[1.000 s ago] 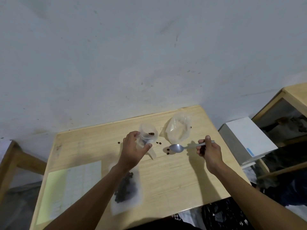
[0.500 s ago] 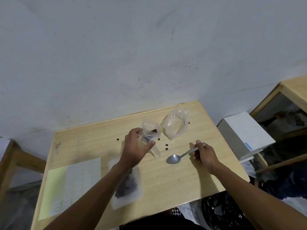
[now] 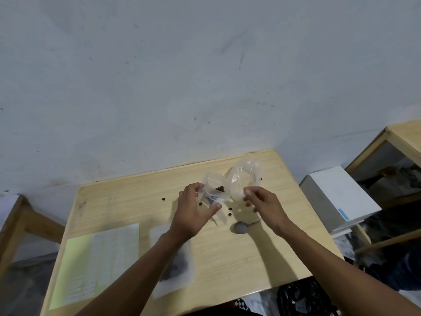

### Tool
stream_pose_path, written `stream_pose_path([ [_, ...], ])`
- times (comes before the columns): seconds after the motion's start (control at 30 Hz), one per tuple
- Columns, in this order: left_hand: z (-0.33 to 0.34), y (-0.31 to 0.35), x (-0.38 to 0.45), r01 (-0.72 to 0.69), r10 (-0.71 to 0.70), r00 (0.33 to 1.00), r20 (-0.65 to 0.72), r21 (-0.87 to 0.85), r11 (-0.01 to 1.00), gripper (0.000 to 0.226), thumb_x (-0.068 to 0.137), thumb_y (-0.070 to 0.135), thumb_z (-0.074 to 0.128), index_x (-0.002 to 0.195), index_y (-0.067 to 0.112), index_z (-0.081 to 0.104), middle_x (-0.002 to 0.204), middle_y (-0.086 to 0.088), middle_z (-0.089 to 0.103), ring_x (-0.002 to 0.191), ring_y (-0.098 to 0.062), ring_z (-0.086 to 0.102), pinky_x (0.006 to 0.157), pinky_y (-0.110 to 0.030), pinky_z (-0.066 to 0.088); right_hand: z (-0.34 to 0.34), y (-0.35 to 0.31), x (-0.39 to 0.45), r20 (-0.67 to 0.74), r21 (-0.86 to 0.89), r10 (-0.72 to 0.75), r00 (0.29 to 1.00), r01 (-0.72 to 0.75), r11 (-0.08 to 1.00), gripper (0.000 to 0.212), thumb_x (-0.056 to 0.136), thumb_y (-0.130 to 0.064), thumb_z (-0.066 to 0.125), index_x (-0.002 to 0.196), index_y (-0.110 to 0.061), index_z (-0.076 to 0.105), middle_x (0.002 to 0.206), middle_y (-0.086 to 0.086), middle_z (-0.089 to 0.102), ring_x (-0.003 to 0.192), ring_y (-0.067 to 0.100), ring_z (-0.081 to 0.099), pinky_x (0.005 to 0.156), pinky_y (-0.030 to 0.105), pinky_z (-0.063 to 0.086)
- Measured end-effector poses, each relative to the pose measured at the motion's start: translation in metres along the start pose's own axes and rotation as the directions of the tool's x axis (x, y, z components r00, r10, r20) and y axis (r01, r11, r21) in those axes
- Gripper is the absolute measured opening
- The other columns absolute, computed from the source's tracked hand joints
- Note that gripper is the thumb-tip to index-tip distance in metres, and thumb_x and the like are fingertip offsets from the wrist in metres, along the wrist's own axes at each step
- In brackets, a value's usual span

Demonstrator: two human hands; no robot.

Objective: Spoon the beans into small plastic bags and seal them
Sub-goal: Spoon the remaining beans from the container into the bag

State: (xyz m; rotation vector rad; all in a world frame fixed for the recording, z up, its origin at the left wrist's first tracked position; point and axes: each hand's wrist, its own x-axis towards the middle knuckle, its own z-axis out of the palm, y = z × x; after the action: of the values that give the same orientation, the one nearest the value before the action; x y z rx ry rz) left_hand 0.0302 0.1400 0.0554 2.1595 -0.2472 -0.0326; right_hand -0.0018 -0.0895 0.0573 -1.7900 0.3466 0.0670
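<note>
Left hand [image 3: 193,215] fingers clamp the small plastic bag [image 3: 215,192] upright, keeping beans [image 3: 220,189] inside; right hand [image 3: 265,207], fingers loosely apart, reaches from three o'clock to seal.

Single view only, worn on the person's head, looking forward and down over a wooden table [image 3: 227,254] from its near edge. The table fills the lower half of the frame; beyond its far edge a grey wall [image 3: 182,76] fills the upper half. Wide-angle, at arm's reach from the tabletop; both forearms enter from below
</note>
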Motion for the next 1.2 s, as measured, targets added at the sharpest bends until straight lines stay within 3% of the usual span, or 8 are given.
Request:
stream_pose_path([
  [0.07,0.001,0.004,0.003,-0.004,0.004,1.0,0.012,-0.009,1.0,0.068,0.074,0.047,0.081,0.127,0.023,0.045,0.117,0.016,0.048,0.11,-0.009,0.043,0.096,-0.036,0.046,0.012,-0.024,-0.001,0.136,-0.017,-0.079,0.988,0.082,0.997,0.039,0.088,-0.042,0.068,0.122,-0.024,0.066,0.109,-0.01,0.071,0.104,0.004,0.064,0.088,0.021,0.049],
  [0.17,0.002,0.013,0.008,0.002,-0.002,1.0,0.001,-0.011,1.0,0.067,0.072,0.057,0.077,0.121,0.023,0.045,0.113,0.012,0.051,0.107,-0.014,0.049,0.087,-0.035,0.049,0.025,-0.047,-0.003,0.214,-0.006,-0.17,0.962,0.175,0.985,0.057,0.079,-0.052,0.073,0.13,-0.029,0.062,0.113,-0.011,0.07,0.112,0.002,0.061,0.091,0.025,0.051],
  [0.37,-0.005,0.023,0.012,-0.007,0.017,0.997,-0.081,0.117,0.993,0.078,0.065,0.07,0.07,0.119,0.021,0.043,0.105,0.009,0.05,0.105,-0.011,0.044,0.087,-0.031,0.047,0.033,-0.063,-0.001,0.262,-0.128,-0.302,0.917,0.343,0.93,0.042,0.094,-0.038,0.062,0.135,-0.037,0.055,0.116,-0.016,0.069,0.106,0.002,0.063,0.089,0.023,0.05],
  [0.47,-0.011,0.021,0.015,0.044,-0.046,0.998,0.036,0.053,0.998,0.082,0.061,0.074,0.072,0.121,0.034,0.033,0.107,0.007,0.056,0.1,-0.01,0.055,0.083,-0.031,0.05,0.031,-0.069,0.003,0.246,-0.121,-0.286,0.926,0.322,0.939,0.035,0.101,-0.032,0.05,0.135,-0.032,0.057,0.115,-0.016,0.07,0.102,-0.006,0.062,0.089,0.017,0.048],
  [0.63,-0.019,0.007,0.021,0.068,-0.047,0.984,0.174,-0.118,0.991,0.06,0.072,0.057,0.074,0.12,0.042,0.041,0.109,0.011,0.069,0.101,-0.009,0.067,0.088,-0.045,0.056,0.024,-0.079,0.011,0.182,-0.066,-0.25,0.951,0.266,0.962,0.025,0.103,-0.024,0.047,0.115,-0.025,0.068,0.109,-0.006,0.073,0.1,0.011,0.065,0.082,0.03,0.053],
  [0.83,-0.031,0.006,0.024,0.102,-0.062,0.966,0.252,-0.15,0.983,0.04,0.083,0.035,0.076,0.114,0.038,0.051,0.108,0.008,0.072,0.096,-0.007,0.071,0.086,-0.044,0.059,0.015,-0.089,0.019,0.213,-0.142,-0.273,0.938,0.306,0.941,0.024,0.101,-0.02,0.05,0.11,-0.018,0.073,0.101,-0.015,0.073,0.09,-0.01,0.062,0.076,0.008,0.044],
  [0.93,-0.038,0.004,0.025,0.115,-0.059,0.954,0.293,-0.177,0.977,0.041,0.083,0.029,0.078,0.115,0.035,0.054,0.104,0.007,0.073,0.092,-0.007,0.071,0.086,-0.04,0.059,0.013,-0.092,0.023,0.239,-0.232,-0.288,0.927,0.343,0.91,0.022,0.101,-0.019,0.051,0.104,-0.012,0.072,0.093,-0.008,0.072,0.084,-0.004,0.062,0.074,0.014,0.045],
  [1.2,-0.059,0.025,0.026,0.065,-0.033,0.991,0.128,-0.25,0.966,0.022,0.087,0.021,0.074,0.106,0.022,0.062,0.09,0.0,0.07,0.082,-0.014,0.071,0.082,-0.044,0.056,0.017,-0.097,0.018,0.295,-0.372,-0.343,0.892,0.438,0.818,0.009,0.099,-0.023,0.054,0.096,-0.018,0.062,0.078,-0.024,0.067,0.075,-0.003,0.057,0.063,0.011,0.038],
])
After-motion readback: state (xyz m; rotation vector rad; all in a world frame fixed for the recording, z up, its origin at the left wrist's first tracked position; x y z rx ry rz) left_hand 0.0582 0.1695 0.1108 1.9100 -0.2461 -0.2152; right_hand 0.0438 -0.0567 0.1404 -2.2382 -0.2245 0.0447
